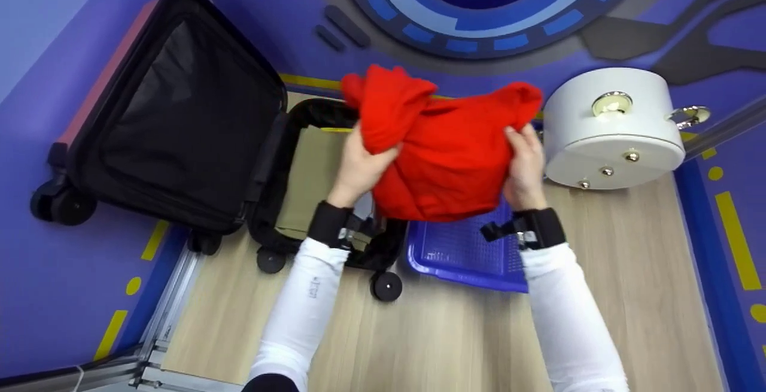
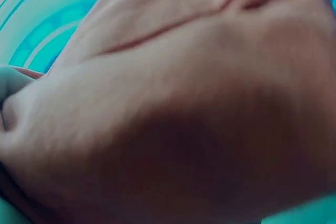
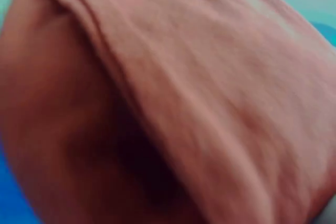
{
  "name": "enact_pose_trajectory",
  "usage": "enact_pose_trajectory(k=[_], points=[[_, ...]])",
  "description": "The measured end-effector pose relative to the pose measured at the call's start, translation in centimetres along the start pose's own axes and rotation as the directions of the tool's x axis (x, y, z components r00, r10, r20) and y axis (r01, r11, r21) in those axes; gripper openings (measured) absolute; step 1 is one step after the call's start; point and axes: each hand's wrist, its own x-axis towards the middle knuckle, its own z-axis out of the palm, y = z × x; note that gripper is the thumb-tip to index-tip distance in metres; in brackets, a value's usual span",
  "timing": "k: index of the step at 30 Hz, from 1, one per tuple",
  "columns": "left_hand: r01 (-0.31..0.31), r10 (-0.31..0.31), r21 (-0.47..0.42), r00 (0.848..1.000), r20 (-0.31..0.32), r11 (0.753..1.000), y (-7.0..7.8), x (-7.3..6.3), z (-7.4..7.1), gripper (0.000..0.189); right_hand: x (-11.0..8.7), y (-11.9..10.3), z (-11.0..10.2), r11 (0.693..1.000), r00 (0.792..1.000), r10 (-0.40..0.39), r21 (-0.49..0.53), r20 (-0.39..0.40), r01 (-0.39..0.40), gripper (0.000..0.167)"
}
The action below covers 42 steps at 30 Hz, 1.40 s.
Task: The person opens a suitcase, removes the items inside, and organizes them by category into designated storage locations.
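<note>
Both hands hold up a crumpled red cloth, whose exact kind the folds hide. The left hand grips its left side, with the thumb laid over the fabric. On the right side, the right hand pinches the cloth's edge. The same cloth fills most of the left wrist view and the right wrist view, looking pinkish there. Below the left hand lies an opened suitcase with folded khaki fabric in it. A blue-purple plastic basket sits under the cloth, partly covered.
The suitcase's black-lined lid leans up against the left wall. At the right stands a white rounded case with gold-coloured fittings. A decorated blue-purple wall closes off the back. Wood-look flooring runs along the front.
</note>
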Motion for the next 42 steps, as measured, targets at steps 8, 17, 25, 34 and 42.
enact_pose_trajectory(k=[8,17,25,34,42], points=[[0.019,-0.022,0.015,0.968,0.251,1.000,-1.8,-1.2,5.9,0.082,-0.9,-1.6,-7.2,0.993,0.994,-0.095,0.072,-0.045,0.098,0.039],[0.284,-0.356,0.274,0.896,0.265,0.919,-7.2,-4.2,8.5,0.064,-1.1,3.3,-12.5,0.926,0.968,0.208,-0.290,-0.139,-0.240,0.023],[0.329,-0.532,0.575,0.816,0.227,0.749,-7.9,-7.4,9.1,0.068,-1.1,5.8,-13.1,0.607,0.941,0.337,-0.768,0.015,-0.205,0.072],[0.075,-0.598,0.902,0.772,0.217,0.425,-6.6,-10.1,10.4,0.095,-1.8,7.9,-12.9,0.395,0.869,0.428,-0.916,0.247,0.066,0.082],[-0.128,-0.583,0.954,0.767,0.268,0.270,-5.0,-8.4,10.3,0.064,-0.8,7.1,-11.0,0.178,0.857,0.453,-0.967,0.247,0.184,0.073]])
